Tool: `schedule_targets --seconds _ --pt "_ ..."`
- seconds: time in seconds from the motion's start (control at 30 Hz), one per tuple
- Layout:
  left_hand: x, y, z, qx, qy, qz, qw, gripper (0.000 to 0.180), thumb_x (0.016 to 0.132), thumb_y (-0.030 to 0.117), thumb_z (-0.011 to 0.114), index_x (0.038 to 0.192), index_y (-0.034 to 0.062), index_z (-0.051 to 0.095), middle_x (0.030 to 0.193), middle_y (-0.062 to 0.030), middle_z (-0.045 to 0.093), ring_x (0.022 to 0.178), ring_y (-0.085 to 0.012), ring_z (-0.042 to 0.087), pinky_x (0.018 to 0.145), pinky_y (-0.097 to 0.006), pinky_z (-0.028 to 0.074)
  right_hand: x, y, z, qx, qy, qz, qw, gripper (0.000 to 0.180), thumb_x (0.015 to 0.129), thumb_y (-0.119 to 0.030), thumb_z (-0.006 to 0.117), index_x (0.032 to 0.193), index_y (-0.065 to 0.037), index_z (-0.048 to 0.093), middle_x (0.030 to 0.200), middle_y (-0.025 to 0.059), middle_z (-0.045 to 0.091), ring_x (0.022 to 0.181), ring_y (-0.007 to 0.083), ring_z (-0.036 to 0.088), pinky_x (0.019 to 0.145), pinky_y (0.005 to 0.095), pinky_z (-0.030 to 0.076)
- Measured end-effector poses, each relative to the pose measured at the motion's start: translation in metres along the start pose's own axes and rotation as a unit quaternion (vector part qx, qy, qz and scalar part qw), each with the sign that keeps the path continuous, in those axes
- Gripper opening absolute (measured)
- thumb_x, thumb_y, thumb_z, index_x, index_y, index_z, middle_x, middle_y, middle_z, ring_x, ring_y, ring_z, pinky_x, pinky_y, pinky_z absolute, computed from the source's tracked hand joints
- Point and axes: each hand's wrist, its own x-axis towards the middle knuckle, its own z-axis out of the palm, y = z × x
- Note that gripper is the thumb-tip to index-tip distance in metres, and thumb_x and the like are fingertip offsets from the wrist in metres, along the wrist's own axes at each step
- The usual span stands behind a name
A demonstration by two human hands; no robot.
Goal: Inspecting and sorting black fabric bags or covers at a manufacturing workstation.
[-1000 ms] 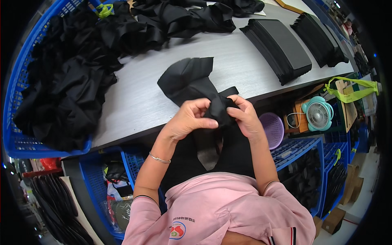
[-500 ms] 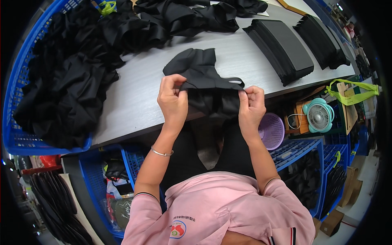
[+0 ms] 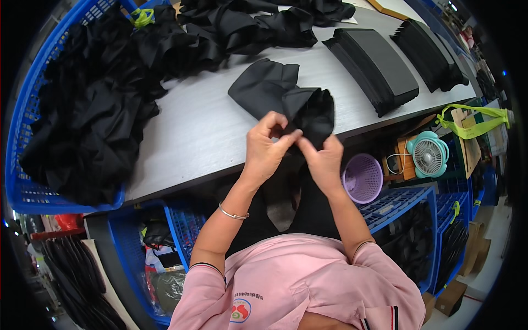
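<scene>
A black fabric piece (image 3: 267, 85) lies partly on the grey table near its front edge, its near end lifted and folded. My left hand (image 3: 268, 144) pinches that near end between thumb and fingers. Close beside it, thumbs almost touching, my right hand (image 3: 323, 159) also grips the cloth's edge. The fabric's right part stands up in an open, rounded fold above my right hand. Which layers lie between my fingertips cannot be made out.
A blue basket (image 3: 60, 208) heaped with black fabric (image 3: 93, 137) stands at left. More black cloth (image 3: 236, 27) lies along the back. Two stacks of flat black pieces (image 3: 379, 66) sit at right. Below the table's right edge are a purple basket (image 3: 363, 179) and a teal fan (image 3: 429, 155).
My hands have come together from opposite ends of the fabric's near edge, the left moving right. The cloth between them has gone from stretched to folded, its right part raised.
</scene>
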Motion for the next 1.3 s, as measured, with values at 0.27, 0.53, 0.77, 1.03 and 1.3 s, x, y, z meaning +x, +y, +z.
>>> schedule_targets --seconds 0.27,0.53,0.77,1.03,1.3 --pt "-0.016 -0.009 -0.013 0.197 0.187 -0.037 0.962 0.040 0.071 -0.012 0.066 0.106 0.0039 0.057 0.095 -0.0071 0.062 0.077 -0.0168 0.060 0.074 -0.029 0.050 0.013 0.030 -0.040 -0.132 0.012 0.033 0.991 0.027 0.073 0.007 0.066 0.099 0.002 0.060 0.087 0.0118 0.059 0.068 0.0200 0.056 0.066 0.0300 0.047" --pt "0.016 -0.013 -0.005 0.321 0.019 0.221 0.921 0.033 0.073 -0.009 0.068 0.103 0.0054 0.071 0.120 -0.0082 0.069 0.118 -0.0319 0.061 0.101 -0.040 0.046 -0.009 0.018 -0.017 -0.166 -0.020 -0.175 0.970 0.024 0.080 -0.003 0.076 0.087 0.000 0.054 0.072 0.0141 0.052 0.060 0.0341 0.056 0.054 0.0395 0.045" --pt "0.061 -0.034 -0.013 0.416 -0.056 0.100 0.902 0.028 0.075 0.003 0.075 0.103 0.0018 0.069 0.116 -0.0121 0.068 0.115 -0.0314 0.058 0.098 -0.041 0.045 0.027 0.048 -0.055 -0.151 -0.059 0.039 0.986 0.015 0.086 -0.008 0.070 0.098 -0.003 0.062 0.061 0.0105 0.053 0.053 0.0248 0.053 0.053 0.0363 0.042" --pt "0.065 -0.016 0.013 0.403 -0.181 0.245 0.863 0.031 0.077 0.010 0.075 0.105 0.0029 0.069 0.120 -0.0140 0.067 0.123 -0.0322 0.056 0.099 -0.044 0.045 0.037 0.026 -0.074 -0.199 -0.121 -0.042 0.971 0.015 0.088 -0.010 0.072 0.100 -0.003 0.066 0.056 0.0012 0.046 0.050 0.0087 0.041 0.050 0.0261 0.036" --pt "0.115 -0.020 0.011 0.518 -0.179 0.080 0.832 0.030 0.093 0.027 0.062 0.086 -0.0023 0.069 0.089 -0.0237 0.068 0.090 -0.0386 0.065 0.080 -0.047 0.050 0.149 0.024 -0.145 -0.471 0.161 -0.211 0.841 0.032 0.081 -0.024 0.079 0.106 -0.008 0.068 0.102 0.0066 0.062 0.098 0.0257 0.061 0.081 0.0386 0.050"
